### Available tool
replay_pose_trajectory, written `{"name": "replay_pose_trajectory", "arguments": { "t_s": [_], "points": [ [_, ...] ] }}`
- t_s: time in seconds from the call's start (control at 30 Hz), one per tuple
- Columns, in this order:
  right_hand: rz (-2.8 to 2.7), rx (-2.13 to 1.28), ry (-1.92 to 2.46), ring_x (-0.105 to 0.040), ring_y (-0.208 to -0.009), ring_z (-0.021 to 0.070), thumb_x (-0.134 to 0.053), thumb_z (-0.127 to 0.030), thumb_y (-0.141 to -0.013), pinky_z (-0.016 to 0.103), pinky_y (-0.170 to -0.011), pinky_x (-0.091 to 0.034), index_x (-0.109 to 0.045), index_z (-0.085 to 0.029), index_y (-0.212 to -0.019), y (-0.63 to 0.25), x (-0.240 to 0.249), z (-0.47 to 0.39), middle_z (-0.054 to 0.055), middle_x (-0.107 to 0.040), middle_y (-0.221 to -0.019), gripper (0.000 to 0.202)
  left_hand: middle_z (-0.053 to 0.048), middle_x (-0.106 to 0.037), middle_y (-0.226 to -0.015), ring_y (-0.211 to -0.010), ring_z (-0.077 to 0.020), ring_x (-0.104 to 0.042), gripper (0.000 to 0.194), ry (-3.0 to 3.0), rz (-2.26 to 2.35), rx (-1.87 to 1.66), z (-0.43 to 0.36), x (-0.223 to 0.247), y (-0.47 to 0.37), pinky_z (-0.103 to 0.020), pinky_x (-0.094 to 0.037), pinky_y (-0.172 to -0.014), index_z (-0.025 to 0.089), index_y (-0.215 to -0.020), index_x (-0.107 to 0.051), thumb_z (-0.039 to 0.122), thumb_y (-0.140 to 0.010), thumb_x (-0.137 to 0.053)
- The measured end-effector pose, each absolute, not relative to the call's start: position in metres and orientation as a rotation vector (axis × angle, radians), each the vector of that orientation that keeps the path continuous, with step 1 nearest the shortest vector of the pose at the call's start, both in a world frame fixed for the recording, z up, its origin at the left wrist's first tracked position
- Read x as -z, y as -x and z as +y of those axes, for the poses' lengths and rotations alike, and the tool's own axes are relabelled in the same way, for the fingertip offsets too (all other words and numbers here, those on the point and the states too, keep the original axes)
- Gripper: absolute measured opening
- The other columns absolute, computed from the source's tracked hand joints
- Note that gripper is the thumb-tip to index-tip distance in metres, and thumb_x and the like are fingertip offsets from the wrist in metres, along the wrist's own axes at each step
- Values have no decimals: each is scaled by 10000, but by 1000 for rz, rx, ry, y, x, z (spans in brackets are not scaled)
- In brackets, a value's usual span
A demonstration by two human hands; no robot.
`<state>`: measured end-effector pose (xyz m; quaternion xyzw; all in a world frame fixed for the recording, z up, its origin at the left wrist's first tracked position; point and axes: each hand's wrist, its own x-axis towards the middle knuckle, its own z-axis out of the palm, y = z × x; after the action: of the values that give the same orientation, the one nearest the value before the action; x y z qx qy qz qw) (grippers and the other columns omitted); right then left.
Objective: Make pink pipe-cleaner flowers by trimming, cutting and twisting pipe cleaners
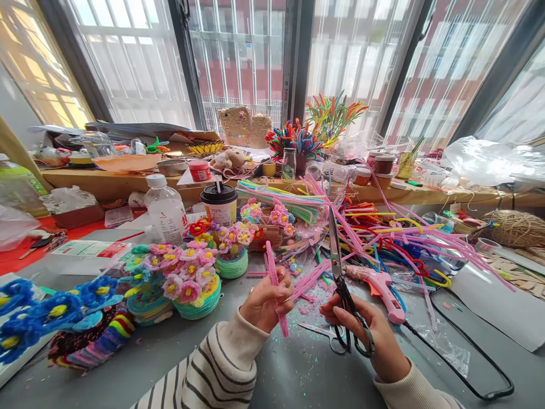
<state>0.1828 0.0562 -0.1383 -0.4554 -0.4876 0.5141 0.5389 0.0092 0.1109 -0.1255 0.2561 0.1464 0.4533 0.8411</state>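
Starting at the far left, big blue fuzzy flowers point(57, 309) with yellow centres crowd the table edge, and a rainbow-striped pot point(108, 341) leans in beside them. Next along, pink flowers point(189, 272) rise out of a turquoise pot point(200, 304), with a clear bottle point(164, 207) standing behind. Then a black-lidded cup point(219, 207), and a smaller mint-green pot point(232, 264) just in front of it!

Now to the middle: here's the left hand point(266, 298), fingers pinched firmly around pink fuzzy stems point(271, 261), held nearly upright above the grey table point(162, 346). More pink pieces point(313, 279) slant off to its right (whether the hand touches those, I can't tell). Below, a small pair of scissors point(317, 328) lies flat among glittery scraps.

Across to the right hand point(378, 335), and it's wrapped round the black handles of the large scissors point(335, 250), blades pointing up, well apart from the held stems. Just beyond lies a pink glue gun point(385, 292), its black cord looping along the table, under a sprawling heap of long pink stems point(447, 241). Far right: a ball of twine point(513, 227).
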Motion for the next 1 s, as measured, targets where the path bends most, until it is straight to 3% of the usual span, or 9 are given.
{"name": "replay_pose_trajectory", "arguments": {
  "t_s": [0.17, 0.3, 0.43, 0.6, 0.73, 1.0],
  "points": [
    [-1201, -1216, 1048, -563, -788, 249, -608, -343, -611, 416, -768, -414, -576, -144, -737, -185, 139, 57, 92, -616, -808, 237, 12, -360, -613, -460, -47, -311, 125, -531, 281, -892, 113, 124, -7, -164, -243, -393, 133, -737, -482, 134, -612, -497],
    [-1196, -1308, 937, -539, -856, 260, -623, -342, -595, 423, -797, -395, -571, -155, -800, -184, 138, 54, 103, -603, -890, 282, -11, -390, -627, -455, -61, -321, 256, -506, 312, -884, 116, 125, -7, -180, -246, -386, 116, -801, -514, 321, -727, -379],
    [-1235, -1390, 848, -510, -909, 267, -606, -345, -618, 436, -812, -371, -555, -167, -836, -185, 137, 53, 113, -577, -957, 286, -5, -398, -619, -440, -51, -316, 215, -502, 353, -925, 117, 127, -9, -168, -235, -375, 122, -798, -526, 257, -753, -366],
    [-1242, -1414, 828, -507, -916, 269, -605, -361, -614, 440, -820, -358, -546, -173, -782, -185, 136, 53, 110, -584, -934, 259, 18, -399, -585, -450, -44, -347, 85, -510, 379, -998, 116, 128, -12, -154, -265, -388, 144, -759, -513, 195, -694, -491],
    [-1265, -1445, 791, -504, -920, 276, -601, -397, -603, 448, -829, -344, -535, -167, -769, -185, 136, 53, 119, -579, -938, 291, 36, -413, -555, -436, -38, -372, 98, -532, 374, -1028, 115, 127, -13, -141, -277, -375, 164, -724, -493, 157, -646, -553],
    [-1380, -1389, 752, -467, -960, 259, -562, -438, -623, 421, -842, -323, -503, -185, -830, -183, 143, 51, 113, -531, -1008, 332, 59, -415, -470, -282, 5, -260, 173, -692, 485, -1065, 115, 130, -13, -114, -165, -269, 165, -783, -502, 291, -667, -529]
  ]
}}
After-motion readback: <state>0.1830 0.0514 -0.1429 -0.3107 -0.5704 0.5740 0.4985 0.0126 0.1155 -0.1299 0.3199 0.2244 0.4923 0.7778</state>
